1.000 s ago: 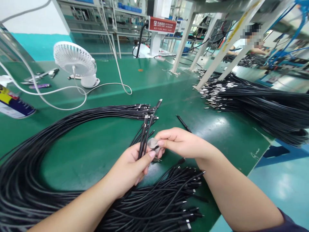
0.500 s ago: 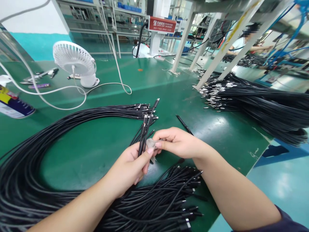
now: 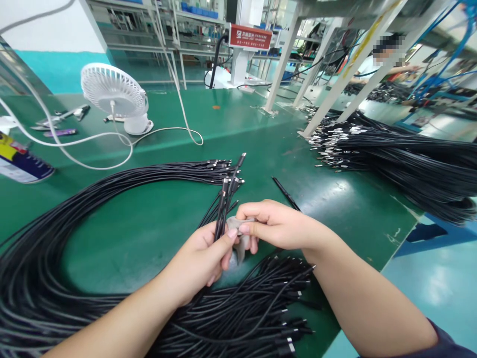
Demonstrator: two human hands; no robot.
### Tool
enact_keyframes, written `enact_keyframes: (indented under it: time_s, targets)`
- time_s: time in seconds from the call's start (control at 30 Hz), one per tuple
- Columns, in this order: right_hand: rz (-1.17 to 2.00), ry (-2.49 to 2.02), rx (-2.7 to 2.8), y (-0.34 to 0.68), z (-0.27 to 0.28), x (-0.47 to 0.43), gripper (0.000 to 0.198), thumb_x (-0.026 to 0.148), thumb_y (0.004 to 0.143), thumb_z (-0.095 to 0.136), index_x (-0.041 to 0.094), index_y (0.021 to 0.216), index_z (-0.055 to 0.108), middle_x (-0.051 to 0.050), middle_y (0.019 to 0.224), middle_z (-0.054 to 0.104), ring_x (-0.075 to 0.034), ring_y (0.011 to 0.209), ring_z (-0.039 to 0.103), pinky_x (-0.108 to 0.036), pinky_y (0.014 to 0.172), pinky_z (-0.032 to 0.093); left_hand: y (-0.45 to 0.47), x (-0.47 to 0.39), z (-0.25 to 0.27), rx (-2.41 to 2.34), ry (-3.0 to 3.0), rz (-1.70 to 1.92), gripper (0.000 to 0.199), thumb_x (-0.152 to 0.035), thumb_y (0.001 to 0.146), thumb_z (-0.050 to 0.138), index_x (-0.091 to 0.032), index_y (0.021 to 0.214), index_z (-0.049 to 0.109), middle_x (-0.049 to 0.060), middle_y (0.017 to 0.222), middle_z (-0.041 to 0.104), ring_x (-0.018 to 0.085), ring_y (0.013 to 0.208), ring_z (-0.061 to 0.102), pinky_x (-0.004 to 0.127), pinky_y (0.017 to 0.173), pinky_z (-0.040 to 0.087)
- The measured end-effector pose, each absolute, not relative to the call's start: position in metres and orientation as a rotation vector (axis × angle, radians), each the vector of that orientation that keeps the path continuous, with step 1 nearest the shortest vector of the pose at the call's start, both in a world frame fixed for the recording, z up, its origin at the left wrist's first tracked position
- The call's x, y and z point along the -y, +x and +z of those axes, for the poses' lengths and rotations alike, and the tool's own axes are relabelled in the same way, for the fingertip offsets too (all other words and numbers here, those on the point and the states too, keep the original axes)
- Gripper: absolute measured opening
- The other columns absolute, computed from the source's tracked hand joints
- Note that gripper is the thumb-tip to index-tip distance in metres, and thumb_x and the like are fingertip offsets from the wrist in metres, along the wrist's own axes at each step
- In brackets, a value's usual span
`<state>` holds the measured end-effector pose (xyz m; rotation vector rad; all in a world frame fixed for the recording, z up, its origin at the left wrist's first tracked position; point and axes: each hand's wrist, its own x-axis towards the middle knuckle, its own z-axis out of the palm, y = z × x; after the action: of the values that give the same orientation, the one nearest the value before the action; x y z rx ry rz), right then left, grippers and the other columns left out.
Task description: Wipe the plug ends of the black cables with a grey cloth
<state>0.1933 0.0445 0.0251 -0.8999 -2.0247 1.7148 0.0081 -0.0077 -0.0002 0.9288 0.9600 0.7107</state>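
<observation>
My left hand [image 3: 208, 253] is closed around a few black cables [image 3: 222, 204], whose metal-tipped plugs point up and away from me. Its thumb also presses against a small grey cloth [image 3: 242, 243]. Between thumb and fingers, my right hand [image 3: 270, 223] pinches that cloth close beside the held cables. A loose end of the cloth hangs down below the fingers. Under my hands lies a large bundle of black cables [image 3: 238, 308], curving round on the left to more plug ends [image 3: 219, 169] behind. What the cloth covers is hidden by my fingers.
The green table [image 3: 156, 219] carries a white fan [image 3: 115, 92] with a white cord. A spray can [image 3: 24, 159] stands at the left edge. A black pen-like stick [image 3: 285, 193] lies beyond my right hand. Another cable pile [image 3: 391, 154] lies right, near metal posts [image 3: 328, 84]. A person works behind.
My right hand has shifted slightly right and down, and more of the grey cloth now shows, hanging lower. My left hand stays nearly in place with the cables.
</observation>
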Motion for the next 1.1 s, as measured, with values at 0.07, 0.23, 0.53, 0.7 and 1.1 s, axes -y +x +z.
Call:
enact_keyframes:
  time_s: [0.07, 0.23, 0.53, 0.7, 1.1]
  targets:
    - [1.596, -0.954, 2.135, 0.1932, 0.0246, -0.0441, 0.019, 0.03, 0.09, 0.058, 0.018, 0.076, 0.052, 0.004, 0.06, 0.058, -0.009, 0.052, 0.057, -0.02, 0.05, 0.044, 0.0082, 0.008, 0.0001, -0.966, 0.92, 0.719, 0.042, -0.056, 0.083, 0.062, -0.018, 0.074, 0.048, -0.009, 0.046, 0.046, 0.0, 0.029, 0.026, 0.011, 0.03, 0.022]
    - [1.267, -0.899, 2.376, 0.1935, 0.0254, -0.0434, 0.017, 0.024, 0.089, 0.056, 0.017, 0.074, 0.06, 0.002, 0.065, 0.061, -0.01, 0.059, 0.053, -0.021, 0.056, 0.04, 0.0094, 0.0067, 0.0012, -0.967, 0.927, 0.708, 0.042, -0.055, 0.082, 0.063, -0.018, 0.074, 0.047, -0.01, 0.045, 0.046, 0.001, 0.028, 0.026, 0.011, 0.03, 0.022]
    - [1.263, -0.949, 2.284, 0.1939, 0.0235, -0.0451, 0.02, 0.027, 0.09, 0.058, 0.018, 0.073, 0.056, 0.004, 0.059, 0.057, -0.01, 0.056, 0.056, -0.019, 0.053, 0.042, 0.0094, 0.0055, -0.0005, -0.964, 0.882, 0.738, 0.042, -0.055, 0.081, 0.065, -0.018, 0.072, 0.047, -0.009, 0.045, 0.046, 0.0, 0.029, 0.025, 0.012, 0.03, 0.021]
    - [1.316, -0.938, 2.171, 0.1941, 0.0252, -0.0452, 0.028, 0.038, 0.088, 0.062, 0.016, 0.07, 0.061, 0.002, 0.058, 0.06, -0.009, 0.052, 0.053, -0.02, 0.049, 0.04, 0.0091, 0.0061, 0.0007, -0.977, 0.886, 0.735, 0.041, -0.055, 0.081, 0.066, -0.019, 0.075, 0.047, -0.009, 0.045, 0.048, 0.001, 0.028, 0.026, 0.012, 0.03, 0.02]
    - [1.497, -0.895, 1.976, 0.1979, 0.0288, -0.0394, 0.027, 0.032, 0.08, 0.073, 0.018, 0.069, 0.053, 0.0, 0.063, 0.065, -0.012, 0.057, 0.064, -0.023, 0.056, 0.052, 0.008, 0.0071, -0.0009, -0.967, 0.919, 0.735, 0.046, -0.06, 0.079, 0.066, -0.018, 0.073, 0.048, -0.009, 0.045, 0.047, 0.001, 0.029, 0.026, 0.013, 0.031, 0.021]
